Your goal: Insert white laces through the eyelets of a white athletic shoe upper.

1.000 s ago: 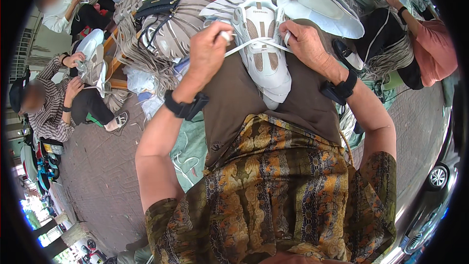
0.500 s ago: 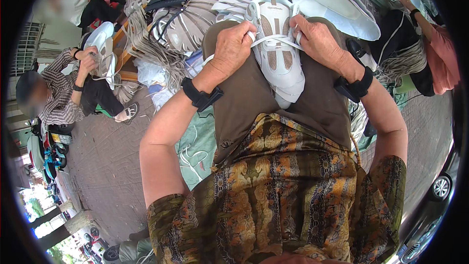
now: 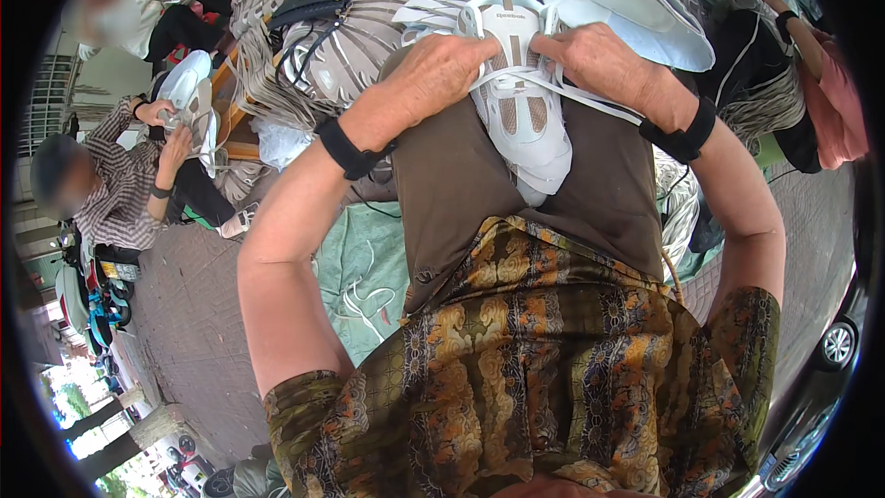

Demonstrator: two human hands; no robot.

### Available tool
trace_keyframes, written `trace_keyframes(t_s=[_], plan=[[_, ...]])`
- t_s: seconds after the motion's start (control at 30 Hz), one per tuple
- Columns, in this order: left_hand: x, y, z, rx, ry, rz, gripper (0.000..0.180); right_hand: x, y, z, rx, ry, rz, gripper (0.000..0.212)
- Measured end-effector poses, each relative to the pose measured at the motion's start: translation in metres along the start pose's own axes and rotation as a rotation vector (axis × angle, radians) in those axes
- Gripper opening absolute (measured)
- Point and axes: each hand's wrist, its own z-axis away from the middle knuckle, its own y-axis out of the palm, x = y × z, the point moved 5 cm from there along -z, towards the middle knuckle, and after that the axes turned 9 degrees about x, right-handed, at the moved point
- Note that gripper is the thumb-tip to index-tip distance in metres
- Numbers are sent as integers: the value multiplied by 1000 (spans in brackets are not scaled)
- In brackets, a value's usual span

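Observation:
A white and beige shoe upper rests between my knees, its rounded toe toward me. White shoelace crosses over its tongue, and one length trails right under my right wrist. My left hand pinches the left eyelet edge beside the tongue. On the opposite edge, my right hand is closed with thumb and fingertips. Any lace end inside either pinch is hidden by the fingers.
Stacked beige shoe uppers lie ahead, with a dark pouch on top. More white uppers stand ahead right. Green cloth with loose laces lies left. Co-workers sit at left, one holding a shoe upper, and at right.
Both hands have shifted from pulling the lace outward to pinching the upper's eyelet edges. The right-hand lace now trails under my wrist. The co-worker at left has moved their hands.

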Motion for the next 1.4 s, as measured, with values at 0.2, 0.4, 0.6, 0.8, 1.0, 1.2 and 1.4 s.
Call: trace_keyframes(t_s=[0.2, 0.4, 0.6, 0.8, 1.0, 1.2, 1.4], plan=[[-27, -25, -21, 7, 435, -428, 7, -9, 1, -18, -173, -442, 181, 7], [-9, -10, -33, 213, 483, -410, 8, -10, 11, -48, 361, -199, 141, 11], [-7, -20, -38, 488, 250, -291, 14, -18, -10, -49, 557, -108, -13, 22], [-10, -11, -63, 754, -111, -255, 17, -6, -11, -64, 655, 101, -3, 25], [-13, 0, -59, 695, -151, -272, 17, 10, -6, -58, 539, 153, -26, 24], [-8, 5, -43, 341, 50, -216, 12, -5, 3, -57, 278, 326, -198, 17], [-64, 2, -15, 295, 63, 372, 9, -12, 8, -68, 76, 169, -705, 17]])
